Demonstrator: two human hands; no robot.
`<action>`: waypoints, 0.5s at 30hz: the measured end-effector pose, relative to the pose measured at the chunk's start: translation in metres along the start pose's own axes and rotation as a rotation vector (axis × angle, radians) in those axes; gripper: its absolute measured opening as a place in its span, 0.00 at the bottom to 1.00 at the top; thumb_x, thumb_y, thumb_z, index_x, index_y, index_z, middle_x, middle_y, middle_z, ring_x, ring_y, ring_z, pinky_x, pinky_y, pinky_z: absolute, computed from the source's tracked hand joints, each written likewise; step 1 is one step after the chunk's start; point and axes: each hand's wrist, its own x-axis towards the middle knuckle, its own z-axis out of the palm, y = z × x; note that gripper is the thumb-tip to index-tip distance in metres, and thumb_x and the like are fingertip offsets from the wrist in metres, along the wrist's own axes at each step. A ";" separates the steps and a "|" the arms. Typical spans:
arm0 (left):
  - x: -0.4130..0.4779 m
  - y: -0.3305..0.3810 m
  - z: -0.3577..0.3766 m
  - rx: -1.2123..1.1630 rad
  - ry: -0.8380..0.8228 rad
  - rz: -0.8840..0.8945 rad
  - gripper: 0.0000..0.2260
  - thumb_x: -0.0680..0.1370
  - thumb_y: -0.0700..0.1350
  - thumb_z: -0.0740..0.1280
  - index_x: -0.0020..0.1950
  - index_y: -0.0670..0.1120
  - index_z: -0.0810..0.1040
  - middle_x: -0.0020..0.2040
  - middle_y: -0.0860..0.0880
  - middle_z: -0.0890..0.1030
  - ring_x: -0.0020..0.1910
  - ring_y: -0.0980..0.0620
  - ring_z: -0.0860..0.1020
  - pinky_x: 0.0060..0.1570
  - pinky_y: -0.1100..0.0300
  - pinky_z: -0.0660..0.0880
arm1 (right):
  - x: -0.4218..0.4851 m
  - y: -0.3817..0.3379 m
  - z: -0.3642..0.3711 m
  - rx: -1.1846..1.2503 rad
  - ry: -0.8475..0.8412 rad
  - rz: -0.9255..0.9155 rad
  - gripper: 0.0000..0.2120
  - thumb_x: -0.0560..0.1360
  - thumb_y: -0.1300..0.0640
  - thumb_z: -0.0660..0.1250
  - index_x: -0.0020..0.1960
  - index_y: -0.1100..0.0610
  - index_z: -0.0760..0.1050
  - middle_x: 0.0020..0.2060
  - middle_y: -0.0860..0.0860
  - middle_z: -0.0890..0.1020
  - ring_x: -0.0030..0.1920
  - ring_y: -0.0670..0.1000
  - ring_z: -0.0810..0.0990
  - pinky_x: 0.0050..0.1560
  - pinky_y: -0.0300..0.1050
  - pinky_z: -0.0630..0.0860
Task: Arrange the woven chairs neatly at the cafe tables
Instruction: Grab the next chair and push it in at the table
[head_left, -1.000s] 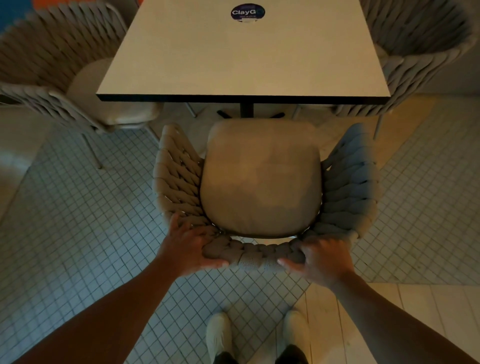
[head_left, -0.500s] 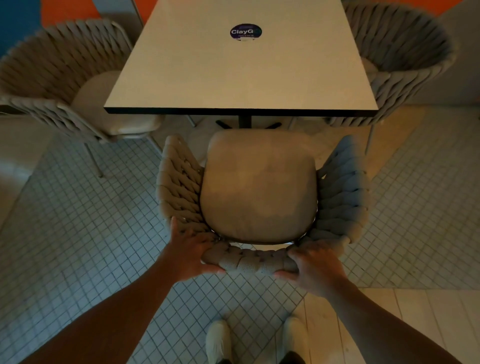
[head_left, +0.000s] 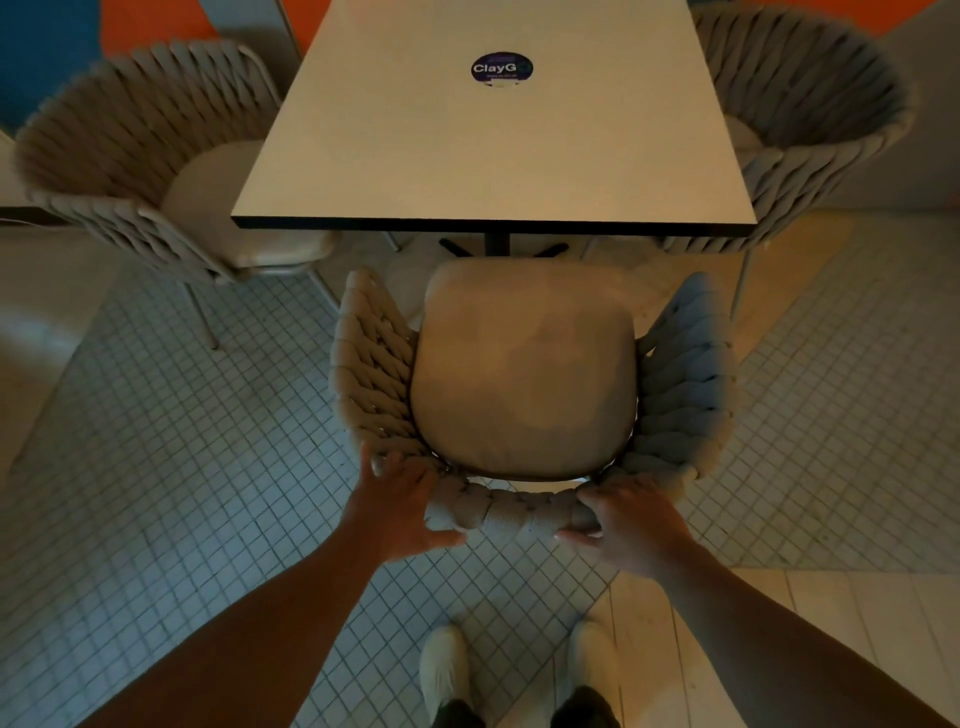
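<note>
A woven chair (head_left: 524, 374) with a beige seat cushion stands just in front of me, facing the square pale cafe table (head_left: 493, 135). Its seat front lies close to the table's near edge. My left hand (head_left: 402, 499) grips the left part of the woven backrest rim, thumb under it. My right hand (head_left: 631, 522) grips the right part of the same rim. A second woven chair (head_left: 156, 156) sits at the table's left side, and a third woven chair (head_left: 800, 104) at its right side.
A round dark sticker (head_left: 502, 68) lies on the tabletop. The table's black pedestal base (head_left: 498, 247) shows under the near edge. The floor is small square tiles, with pale planks at the lower right. My two shoes (head_left: 514, 670) stand behind the chair.
The chair and both hands sit lower in view and the table's near edge looks further from me. My hands have shifted closer together along the backrest rim.
</note>
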 end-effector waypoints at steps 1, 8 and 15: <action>-0.003 0.005 -0.003 -0.032 -0.030 -0.010 0.47 0.65 0.83 0.47 0.76 0.58 0.67 0.76 0.56 0.70 0.77 0.44 0.61 0.75 0.34 0.46 | -0.002 -0.002 -0.007 0.019 -0.060 -0.004 0.29 0.72 0.26 0.55 0.54 0.49 0.75 0.47 0.48 0.82 0.52 0.52 0.78 0.53 0.49 0.70; -0.049 0.050 -0.065 -0.248 -0.238 -0.063 0.40 0.73 0.73 0.63 0.78 0.50 0.64 0.73 0.48 0.74 0.72 0.46 0.72 0.73 0.44 0.66 | -0.031 -0.027 -0.069 0.123 -0.306 0.092 0.28 0.75 0.32 0.59 0.63 0.52 0.74 0.53 0.52 0.79 0.56 0.55 0.77 0.51 0.49 0.77; -0.103 0.077 -0.117 -0.315 -0.337 -0.044 0.30 0.81 0.63 0.62 0.79 0.51 0.65 0.78 0.46 0.66 0.73 0.46 0.70 0.70 0.49 0.70 | -0.057 -0.057 -0.122 0.213 -0.381 0.084 0.30 0.79 0.36 0.61 0.73 0.55 0.69 0.68 0.54 0.76 0.64 0.57 0.76 0.61 0.54 0.74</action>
